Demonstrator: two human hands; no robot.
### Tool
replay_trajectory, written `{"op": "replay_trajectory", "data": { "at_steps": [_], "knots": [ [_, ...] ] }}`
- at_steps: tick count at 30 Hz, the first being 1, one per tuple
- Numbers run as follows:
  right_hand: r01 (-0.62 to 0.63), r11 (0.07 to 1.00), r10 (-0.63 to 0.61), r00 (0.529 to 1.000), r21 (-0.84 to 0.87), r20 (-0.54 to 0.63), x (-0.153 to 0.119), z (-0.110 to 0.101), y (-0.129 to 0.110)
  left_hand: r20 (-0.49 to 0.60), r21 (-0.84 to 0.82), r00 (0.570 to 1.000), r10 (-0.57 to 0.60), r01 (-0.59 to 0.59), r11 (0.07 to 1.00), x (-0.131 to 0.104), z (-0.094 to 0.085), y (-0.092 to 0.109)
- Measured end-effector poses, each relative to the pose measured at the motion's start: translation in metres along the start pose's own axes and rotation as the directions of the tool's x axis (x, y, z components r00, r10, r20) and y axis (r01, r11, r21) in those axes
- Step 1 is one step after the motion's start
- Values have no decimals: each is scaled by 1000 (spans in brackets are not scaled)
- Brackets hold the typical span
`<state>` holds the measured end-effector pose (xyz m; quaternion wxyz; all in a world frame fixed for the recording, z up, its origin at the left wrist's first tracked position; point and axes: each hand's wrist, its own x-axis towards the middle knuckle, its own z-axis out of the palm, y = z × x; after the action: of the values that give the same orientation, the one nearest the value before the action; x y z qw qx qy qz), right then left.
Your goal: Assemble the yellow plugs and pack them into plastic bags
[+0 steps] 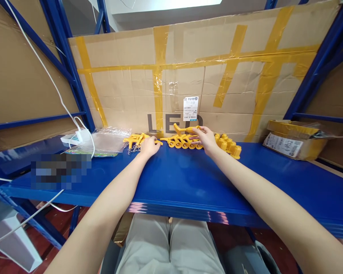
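Note:
My right hand (206, 140) is closed on a yellow plastic piece (185, 129) with a T-shaped end, lifted above a row of yellow round-ended pieces (178, 145). To the left, my left hand (150, 147) rests at the edge of a pile of yellow branched pieces (135, 139). Its fingers are curled around a yellow piece whose tip sticks out on the right; most of that piece is hidden. Small metal chains (134, 148) hang from the pile. Beside my right wrist stand several yellow cup-shaped pieces (231, 147).
Behind the blue shelf (171, 179) stands a taped cardboard sheet (125, 91). An opened cardboard box (293, 140) sits at the right. On the left lie a clear plastic bag (110, 139), a white power strip (81, 137) with cables, and a blurred-out item (57, 168).

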<state>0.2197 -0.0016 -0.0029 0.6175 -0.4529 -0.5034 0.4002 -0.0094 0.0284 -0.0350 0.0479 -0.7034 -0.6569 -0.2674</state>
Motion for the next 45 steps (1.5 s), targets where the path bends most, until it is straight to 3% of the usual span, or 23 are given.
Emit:
{"op": "replay_trajectory", "data": {
  "at_steps": [4,7,10,14,19,21,26,32,39,43,45],
  "knots": [
    [183,931,-169,983,-315,69,12,12,11,113,89,993,-32,22,996,0,7,-6],
    [354,727,-293,935,-589,200,20,24,18,243,160,970,-26,-14,987,-1,9,-5],
    [450,496,-319,890,-742,326,25,39,20,307,188,952,1,-62,980,-2,8,-4],
    [540,242,-301,832,-806,467,28,63,23,320,195,947,1,-67,979,-1,8,-5],
    [643,-66,-236,733,-763,638,28,87,36,319,192,948,-12,-52,980,-2,8,-5],
    [661,-144,-185,713,-736,676,27,94,43,313,188,950,-15,-47,981,-2,8,-5],
    [602,-156,-136,772,-783,621,25,97,56,331,193,944,-16,-51,980,-2,6,-5],
    [598,-99,-102,789,-795,606,25,92,59,344,213,939,-20,-57,975,0,7,-6],
    [515,-107,-99,845,-850,525,25,100,62,254,186,967,-11,-38,982,0,8,-7],
    [504,-90,-80,856,-859,511,23,100,61,174,179,982,-70,39,983,-2,4,-6],
    [502,-80,-72,859,-861,507,22,100,60,184,176,977,-107,74,982,-2,2,-6]
  ]
}}
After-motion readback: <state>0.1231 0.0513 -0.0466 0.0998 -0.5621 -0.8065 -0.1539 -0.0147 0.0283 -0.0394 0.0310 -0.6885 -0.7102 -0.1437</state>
